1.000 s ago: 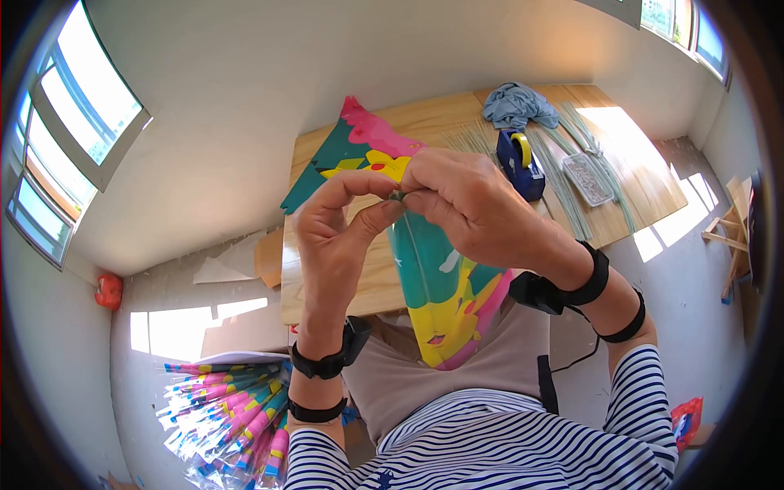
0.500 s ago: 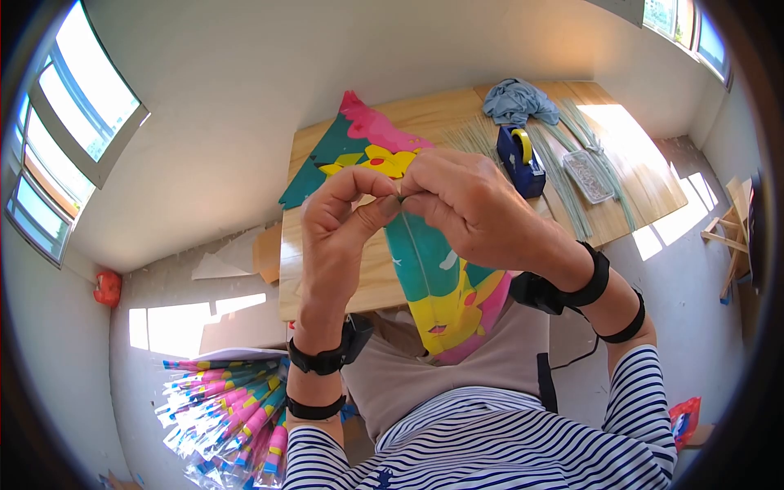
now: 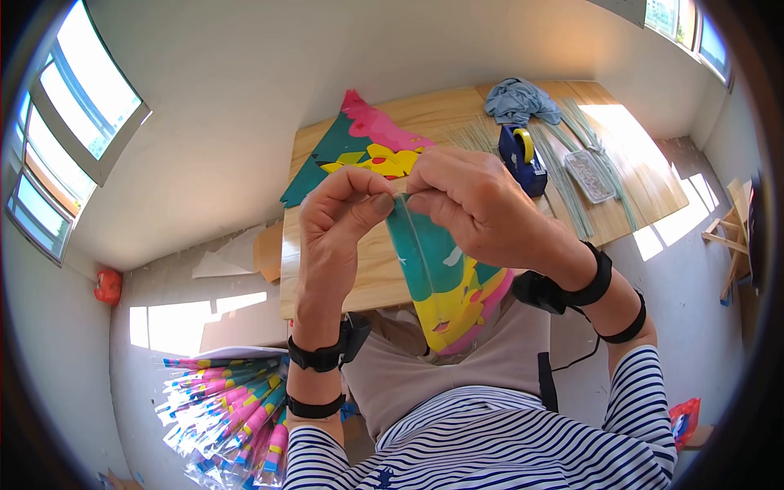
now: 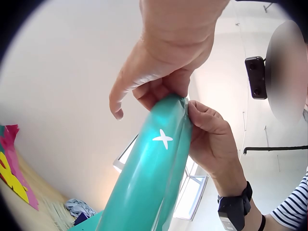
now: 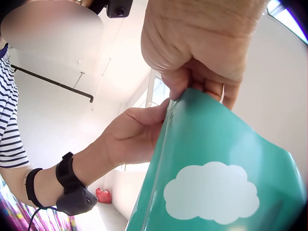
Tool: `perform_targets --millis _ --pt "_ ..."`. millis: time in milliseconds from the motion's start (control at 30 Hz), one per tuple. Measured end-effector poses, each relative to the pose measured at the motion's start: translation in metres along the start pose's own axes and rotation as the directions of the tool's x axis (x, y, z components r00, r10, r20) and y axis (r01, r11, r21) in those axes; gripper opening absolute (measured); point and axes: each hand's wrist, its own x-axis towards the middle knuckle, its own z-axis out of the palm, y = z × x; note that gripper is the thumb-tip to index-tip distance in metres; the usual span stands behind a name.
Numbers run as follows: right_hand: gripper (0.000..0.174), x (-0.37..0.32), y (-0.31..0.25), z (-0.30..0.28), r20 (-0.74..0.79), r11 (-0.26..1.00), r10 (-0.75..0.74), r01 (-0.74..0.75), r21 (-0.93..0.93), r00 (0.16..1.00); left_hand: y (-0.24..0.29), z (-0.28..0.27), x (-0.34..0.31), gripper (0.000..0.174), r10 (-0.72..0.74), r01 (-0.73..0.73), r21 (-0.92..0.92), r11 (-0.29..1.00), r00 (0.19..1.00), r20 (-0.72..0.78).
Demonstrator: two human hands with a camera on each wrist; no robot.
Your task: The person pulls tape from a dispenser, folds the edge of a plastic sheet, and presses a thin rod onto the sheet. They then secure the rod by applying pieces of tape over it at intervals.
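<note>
A teal, yellow and pink plastic kite sheet [image 3: 434, 282] hangs from both hands down over the lap, with a lengthwise seam along it. My left hand [image 3: 331, 224] pinches its top edge between thumb and forefinger. Right beside it, my right hand [image 3: 469, 200] pinches the same top edge beside the seam. From the left wrist, the film [image 4: 144, 168] looks rounded and bears a white cross-shaped mark. In the right wrist view a white cloud print [image 5: 211, 192] shows below the fingers. The right hand's curled fingers hide part of the top edge.
Another kite sheet [image 3: 327, 167] lies on the wooden table [image 3: 339, 282]. Farther right are a blue tape dispenser [image 3: 523, 163], thin pale rods [image 3: 567, 200], a clear box [image 3: 588, 175] of small parts and a crumpled blue cloth [image 3: 523, 102]. Packed kites [image 3: 233, 416] fan out at lower left.
My left thumb and fingertips have drawn slightly left, away from the right fingertips, and more of the kite's top edge shows. The hanging lower end has shifted up a little.
</note>
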Motion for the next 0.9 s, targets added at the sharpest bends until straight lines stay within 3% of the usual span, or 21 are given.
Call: perform_targets --millis 167,367,667,767,900 --pt "0.01 0.0 0.001 -0.001 0.01 1.0 -0.01 0.01 0.022 1.0 0.008 0.011 0.004 0.009 -0.114 0.102 -0.172 0.98 0.992 -0.06" --pt "0.009 -0.001 -0.001 -0.002 0.026 0.999 0.03 -0.03 0.016 0.999 0.007 0.004 0.0 0.011 -0.064 0.065 -0.024 0.998 0.998 0.007" --pt "0.007 -0.002 0.0 -0.003 0.039 0.999 0.026 -0.027 0.02 0.999 0.004 0.003 0.004 0.016 0.006 0.001 -0.202 0.979 0.999 0.034" --pt "0.007 -0.002 -0.001 -0.002 0.025 0.999 0.025 -0.025 0.023 0.999 0.007 0.013 0.001 0.014 -0.004 0.0 -0.066 0.998 0.998 -0.065" --pt "0.007 0.0 -0.001 -0.001 0.029 1.0 -0.004 0.005 -0.027 1.0 0.005 0.009 -0.003 0.012 0.009 -0.008 0.103 0.995 1.0 -0.01"
